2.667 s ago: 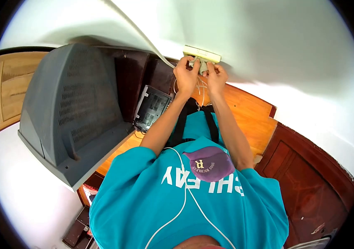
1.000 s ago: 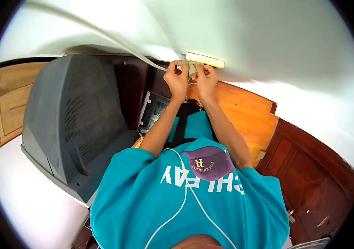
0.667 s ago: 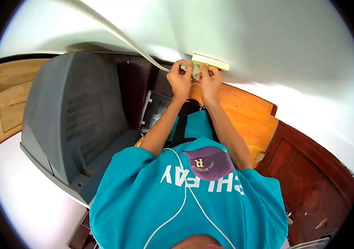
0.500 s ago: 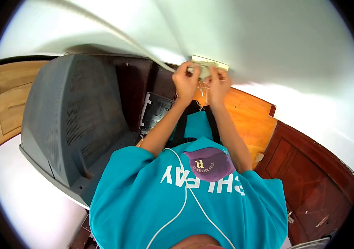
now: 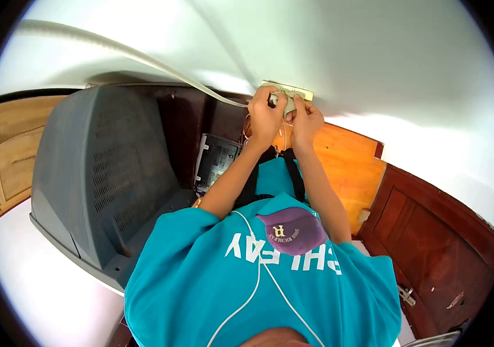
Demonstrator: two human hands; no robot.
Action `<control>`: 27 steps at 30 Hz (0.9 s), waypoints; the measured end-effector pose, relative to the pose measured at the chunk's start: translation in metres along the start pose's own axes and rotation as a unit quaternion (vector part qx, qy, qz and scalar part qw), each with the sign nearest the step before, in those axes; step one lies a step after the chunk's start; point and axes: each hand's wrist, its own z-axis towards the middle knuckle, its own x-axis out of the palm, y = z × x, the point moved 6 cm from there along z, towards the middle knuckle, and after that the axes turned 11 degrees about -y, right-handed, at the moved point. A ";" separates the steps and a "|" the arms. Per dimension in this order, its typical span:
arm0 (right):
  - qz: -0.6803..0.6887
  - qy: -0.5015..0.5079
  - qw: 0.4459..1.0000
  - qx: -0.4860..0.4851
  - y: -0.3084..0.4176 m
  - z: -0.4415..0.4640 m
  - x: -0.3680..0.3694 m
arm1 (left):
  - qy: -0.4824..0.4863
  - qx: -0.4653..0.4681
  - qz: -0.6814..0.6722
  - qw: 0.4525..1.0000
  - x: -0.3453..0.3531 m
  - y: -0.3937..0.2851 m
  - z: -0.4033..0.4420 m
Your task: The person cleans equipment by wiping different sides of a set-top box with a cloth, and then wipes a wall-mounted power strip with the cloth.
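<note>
Against the white wall, both of my hands close around a small pale beige electrical fitting, whose exact kind is hard to make out. My left hand pinches its left side, with finger and thumb bent. On the other side, my right hand grips it between thumb and fingers. Just above and behind it, a cream mounting box sits on the wall. Thin white wires hang below the fitting. A thick pale conduit runs from the upper left to beside my left hand.
A bulky grey television stands at left, its vented back showing. Below my left hand lies a dark electronic box. An orange wooden panel and a dark red door are at right. White earphone cords hang over my shirt.
The view has shifted slightly, and the conduit appears lower at the left. My fingers have changed position around the fitting, with the left hand tilted more over it. Both hands keep their hold.
</note>
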 end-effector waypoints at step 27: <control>-0.018 0.014 0.999 -0.028 0.014 0.015 -0.038 | 0.052 -0.068 -0.044 0.995 0.015 -0.022 -0.027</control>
